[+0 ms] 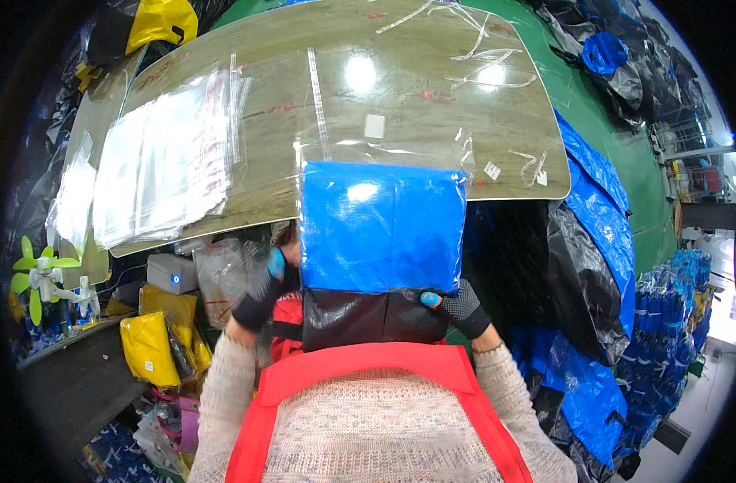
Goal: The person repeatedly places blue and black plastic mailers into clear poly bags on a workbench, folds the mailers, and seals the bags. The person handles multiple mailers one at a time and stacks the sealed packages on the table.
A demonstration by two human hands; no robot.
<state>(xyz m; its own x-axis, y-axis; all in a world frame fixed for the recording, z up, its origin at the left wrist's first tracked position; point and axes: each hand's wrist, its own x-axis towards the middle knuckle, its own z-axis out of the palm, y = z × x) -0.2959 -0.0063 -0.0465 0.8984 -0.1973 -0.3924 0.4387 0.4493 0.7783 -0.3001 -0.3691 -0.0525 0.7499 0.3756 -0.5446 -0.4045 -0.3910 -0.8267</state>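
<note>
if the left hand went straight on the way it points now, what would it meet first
Probably the near edge of the table, just ahead of the left hand; depth is unclear, so it might pass underneath.

No readable text or numbers.

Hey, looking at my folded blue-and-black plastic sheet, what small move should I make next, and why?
I'd probably push the folded blue-and-black plastic sheet farther into the clear plastic bag: its blue part seems to be inside, with the bag extending past its far edge, while the black part near you looks uncovered. Your black-gloved right hand holds it there.
</note>
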